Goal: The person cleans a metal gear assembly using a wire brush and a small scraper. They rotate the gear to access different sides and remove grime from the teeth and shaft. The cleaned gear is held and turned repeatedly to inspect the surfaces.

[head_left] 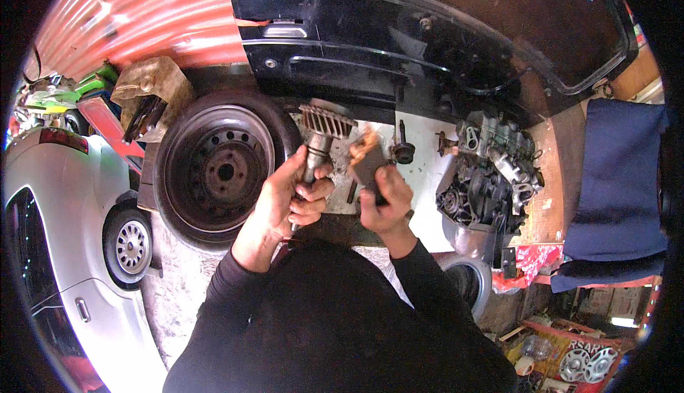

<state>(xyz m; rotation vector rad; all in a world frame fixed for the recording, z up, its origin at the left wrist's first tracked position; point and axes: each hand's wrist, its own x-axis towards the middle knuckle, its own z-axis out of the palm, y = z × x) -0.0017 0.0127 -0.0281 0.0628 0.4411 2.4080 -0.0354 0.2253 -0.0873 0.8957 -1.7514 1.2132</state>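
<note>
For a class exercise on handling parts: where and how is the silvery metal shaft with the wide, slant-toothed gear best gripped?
Probably around the silvery shaft, below its gear, coming from the left, as the left hand does. The shaft is narrow and suits wrapped fingers, while the gear is wide, with teeth around its rim.

Left hand [293, 197], right hand [387, 197] showing: two hands. One gear shaft [320, 143], one blurred dark object [370, 166] being held. One engine [488, 179], one silver car [89, 268] standing. Steel wheel [226, 154], car wheel [130, 249] showing: two wheels. Two wheel covers [574, 365] lying.
</note>
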